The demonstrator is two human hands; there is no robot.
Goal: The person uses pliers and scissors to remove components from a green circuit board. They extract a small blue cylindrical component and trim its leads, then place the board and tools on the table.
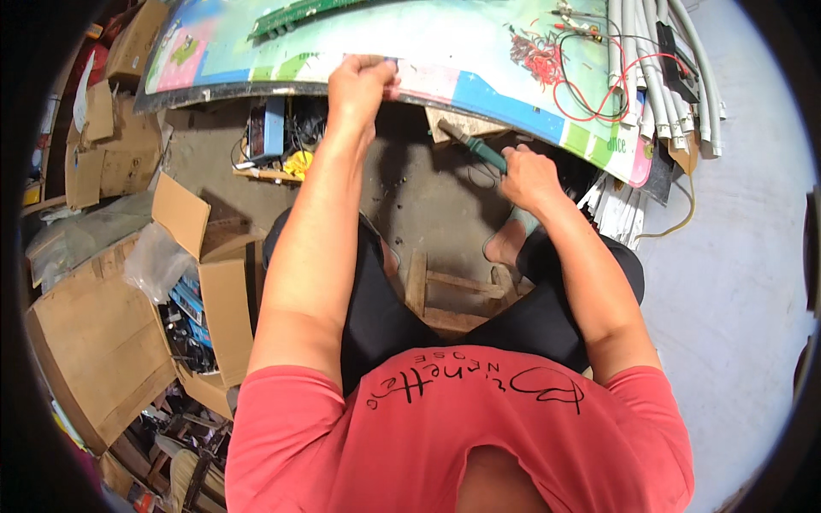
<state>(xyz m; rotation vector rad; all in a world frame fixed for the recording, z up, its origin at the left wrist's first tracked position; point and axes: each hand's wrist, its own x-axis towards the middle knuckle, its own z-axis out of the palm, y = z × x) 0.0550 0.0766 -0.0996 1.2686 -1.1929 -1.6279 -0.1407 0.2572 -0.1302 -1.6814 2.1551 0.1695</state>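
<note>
- An open carton (229,329) of blue and black goods stands beside the left leg, limiting elbow room.
- The left hand (361,90) is at the near edge of the counter (410,38), fingers bent; whether they pinch anything I cannot tell. Any small piece there could drop off if the grip loosens.
- The green-handled tool (486,154) slants near that edge; lifting it carelessly could knock the rim, or scorch it if the barrel is hot.
- The right hand (532,178) has its fingers wrapped round the handle.
- Red wire scraps (537,60), then looped leads (629,68), could snag the tool; white tubes (654,85) crowd the right end.
</note>
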